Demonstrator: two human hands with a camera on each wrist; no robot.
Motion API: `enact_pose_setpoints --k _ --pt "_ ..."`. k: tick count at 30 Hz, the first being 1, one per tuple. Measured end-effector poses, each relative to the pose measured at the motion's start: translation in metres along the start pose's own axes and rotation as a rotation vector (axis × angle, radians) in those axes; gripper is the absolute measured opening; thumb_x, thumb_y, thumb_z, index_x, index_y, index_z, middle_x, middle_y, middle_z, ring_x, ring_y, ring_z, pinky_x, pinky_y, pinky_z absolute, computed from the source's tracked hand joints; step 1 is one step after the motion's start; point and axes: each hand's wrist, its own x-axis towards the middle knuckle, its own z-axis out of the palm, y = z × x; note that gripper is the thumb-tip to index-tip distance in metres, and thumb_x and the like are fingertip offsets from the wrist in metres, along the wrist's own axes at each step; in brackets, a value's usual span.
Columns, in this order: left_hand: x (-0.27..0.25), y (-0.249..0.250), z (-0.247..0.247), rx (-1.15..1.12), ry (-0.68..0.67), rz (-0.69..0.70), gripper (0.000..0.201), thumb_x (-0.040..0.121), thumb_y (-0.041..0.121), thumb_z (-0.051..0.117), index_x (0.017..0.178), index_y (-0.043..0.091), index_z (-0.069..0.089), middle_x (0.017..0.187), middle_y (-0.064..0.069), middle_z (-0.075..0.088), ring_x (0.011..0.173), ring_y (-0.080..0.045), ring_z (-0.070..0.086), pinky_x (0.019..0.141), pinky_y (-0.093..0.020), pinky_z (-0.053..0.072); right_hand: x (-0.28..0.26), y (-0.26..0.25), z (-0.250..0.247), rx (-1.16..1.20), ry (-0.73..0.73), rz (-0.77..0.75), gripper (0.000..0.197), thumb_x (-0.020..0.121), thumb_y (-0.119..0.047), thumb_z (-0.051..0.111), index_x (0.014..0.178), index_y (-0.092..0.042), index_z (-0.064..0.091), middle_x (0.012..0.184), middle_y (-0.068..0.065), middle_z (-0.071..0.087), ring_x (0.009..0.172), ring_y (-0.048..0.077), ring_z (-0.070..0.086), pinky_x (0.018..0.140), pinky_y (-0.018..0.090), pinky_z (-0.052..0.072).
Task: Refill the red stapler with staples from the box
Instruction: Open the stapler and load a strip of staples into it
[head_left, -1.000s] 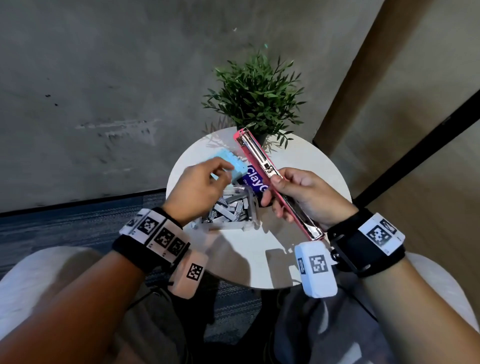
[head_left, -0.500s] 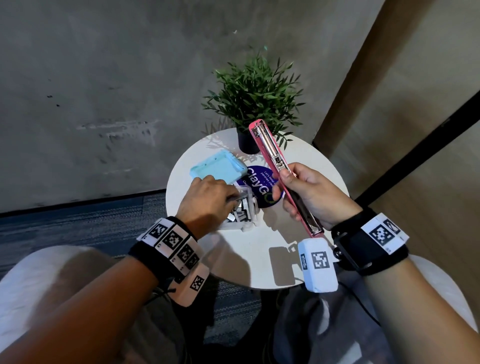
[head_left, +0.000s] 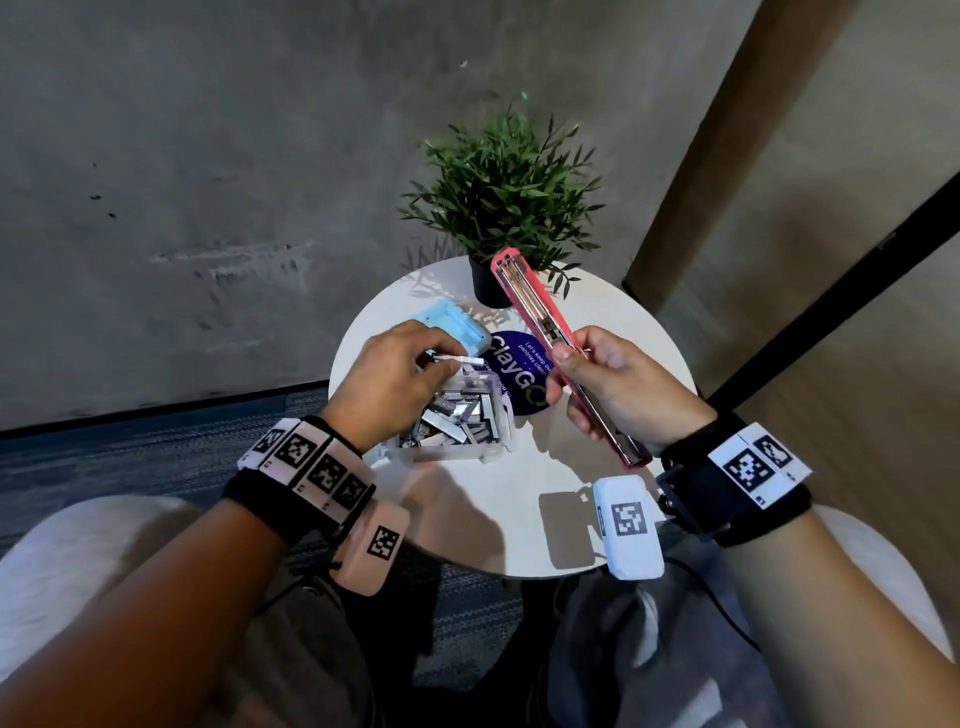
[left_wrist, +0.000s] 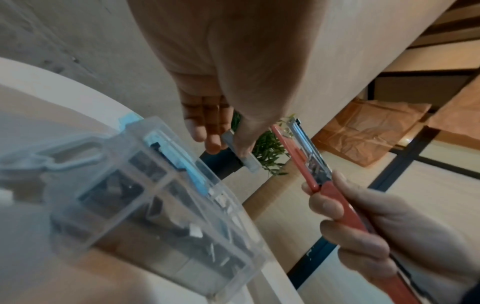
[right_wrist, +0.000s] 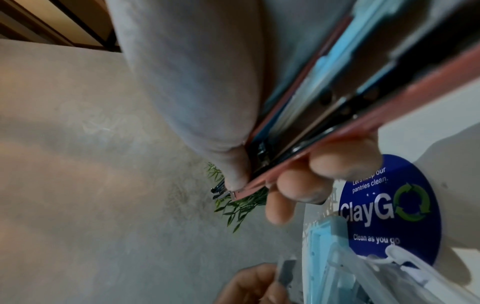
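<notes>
Landmark: we place everything against the round white table (head_left: 519, 519) in front of our knees.
Box: the clear plastic box (head_left: 493, 441) sits on the near left part of the table, lid open, loose staple strips heaped inside.
Left hand: our left hand (head_left: 389, 384) hovers just above the box, thumb and fingertips (left_wrist: 213, 144) pinched together on one short strip of staples (left_wrist: 241, 152).
Right hand: our right hand (head_left: 618, 395) is above the table's right side, fingers wrapped around the red stapler (head_left: 550, 332).
Stapler: it is swung open and held in the air, tilted, its far end pointing toward the plant (head_left: 504, 197) at the back of the table; the metal channel faces up.
Lid: the light blue lid (head_left: 452, 322) lies behind the box, beside a blue round sticker (head_left: 519, 369).
Risk, grip: we judge the pinch light; the strip could slip or snap and fall back into the box or off the table.
Risk, alignment: the channel is narrow and tilted, so a strip brought in crooked or legs-up may jam or slide out.
Risk, box: our left wrist is close over the box and could knock it and spill staples.
</notes>
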Motion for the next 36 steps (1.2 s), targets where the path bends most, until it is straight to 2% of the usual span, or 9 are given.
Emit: enact_pose_setpoints --k 2,4,6,10,13,21,29,31,36 --pt "0.0 0.001 -0.005 -0.136 0.018 -0.028 0.013 0.092 0.021 0.068 0.101 0.028 0.074 0.084 0.01 0.071 0.069 -0.002 0.063 0.072 -0.023 0.05 0.001 0.001 0.0 -0.022 -0.004 0.003 0.018 0.103 -0.029 0.049 0.096 -0.013 0.045 0.079 0.008 0.069 0.047 0.022 0.049 0.042 0.027 0.038" --pt "0.001 0.0 -0.008 -0.324 0.016 -0.059 0.016 0.091 0.019 0.069 0.1 0.031 0.072 0.078 0.005 0.072 0.063 -0.008 0.066 0.069 -0.027 0.054 0.001 0.002 0.001 -0.034 -0.012 0.007 0.019 0.103 -0.031 0.05 0.096 -0.014 0.045 0.081 0.007 0.07 0.047 0.022 0.05 0.042 0.027 0.038" --pt "0.002 0.0 -0.012 -0.501 0.037 -0.066 0.017 0.089 0.016 0.07 0.099 0.029 0.072 0.077 0.002 0.071 0.063 -0.017 0.067 0.068 -0.034 0.057 0.002 0.004 0.004 -0.034 -0.021 0.014 0.019 0.103 -0.031 0.05 0.097 -0.013 0.045 0.081 0.006 0.071 0.046 0.021 0.051 0.042 0.027 0.038" --pt "0.005 0.006 -0.018 -0.692 0.078 -0.08 0.022 0.093 -0.001 0.061 0.099 0.016 0.073 0.078 -0.004 0.07 0.064 -0.016 0.065 0.061 -0.024 0.054 0.004 0.008 0.011 -0.038 -0.062 0.036 0.019 0.103 -0.03 0.049 0.1 -0.011 0.045 0.083 0.008 0.07 0.046 0.019 0.052 0.041 0.027 0.039" --pt "0.005 0.006 -0.021 -0.798 0.089 -0.085 0.023 0.094 -0.001 0.059 0.104 0.013 0.074 0.08 -0.005 0.068 0.067 -0.016 0.061 0.059 -0.023 0.053 0.004 0.01 0.013 -0.064 -0.105 0.075 0.019 0.103 -0.03 0.049 0.101 -0.012 0.046 0.084 0.009 0.07 0.046 0.019 0.053 0.041 0.027 0.041" --pt "0.008 0.001 -0.023 -0.716 0.091 -0.019 0.024 0.093 0.001 0.062 0.107 0.019 0.061 0.075 0.01 0.066 0.061 -0.011 0.064 0.056 -0.02 0.049 0.003 0.013 0.018 -0.113 -0.194 0.108 0.019 0.103 -0.031 0.049 0.1 -0.013 0.045 0.082 0.008 0.071 0.047 0.02 0.053 0.042 0.027 0.042" --pt "0.009 -0.007 -0.026 -0.53 0.132 0.046 0.023 0.098 0.007 0.056 0.103 0.027 0.068 0.082 0.009 0.066 0.072 -0.009 0.06 0.063 -0.019 0.049 0.002 0.012 0.021 -0.118 -0.214 0.12 0.018 0.104 -0.03 0.047 0.101 -0.012 0.046 0.082 0.007 0.07 0.048 0.02 0.054 0.043 0.028 0.041" --pt "0.009 -0.007 -0.025 -0.505 0.132 0.061 0.023 0.099 0.007 0.054 0.103 0.025 0.068 0.082 0.008 0.064 0.07 -0.007 0.059 0.062 -0.019 0.049 0.002 0.012 0.022 -0.122 -0.219 0.121 0.018 0.104 -0.03 0.046 0.101 -0.012 0.046 0.083 0.008 0.07 0.048 0.021 0.053 0.043 0.028 0.041" --pt "0.008 -0.005 -0.019 -0.429 0.098 0.069 0.017 0.1 0.007 0.05 0.106 0.012 0.065 0.077 0.027 0.063 0.068 -0.007 0.057 0.065 -0.016 0.047 0.001 0.011 0.022 -0.112 -0.228 0.129 0.019 0.104 -0.031 0.047 0.101 -0.012 0.045 0.083 0.008 0.07 0.048 0.021 0.053 0.042 0.027 0.04"
